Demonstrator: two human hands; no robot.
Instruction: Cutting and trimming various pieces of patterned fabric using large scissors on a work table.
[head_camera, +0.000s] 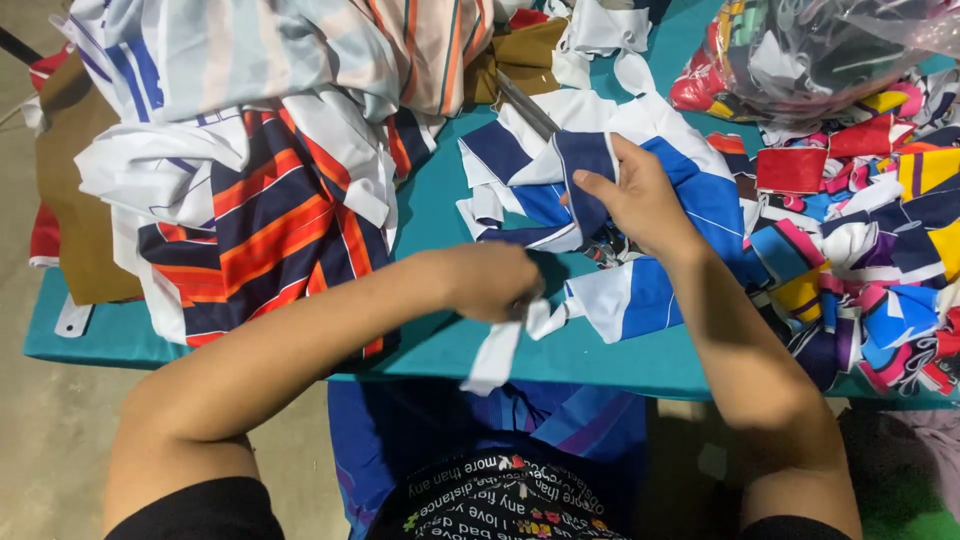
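Two hands on blue/white fabric scraps (640, 290) at teal table (440, 215) edge. Left hand (495, 283) fingers curled, pinching white strip (497, 352) hanging below fingertips. Right hand (640, 200) thumb + fingers pinch navy fold (585, 175). Cloth prob. light, limp, slick; grip at edges/folds.

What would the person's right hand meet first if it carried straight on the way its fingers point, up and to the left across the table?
The right hand already grips a blue and white cloth piece; beyond that, probably the scissors, though depth is unclear.
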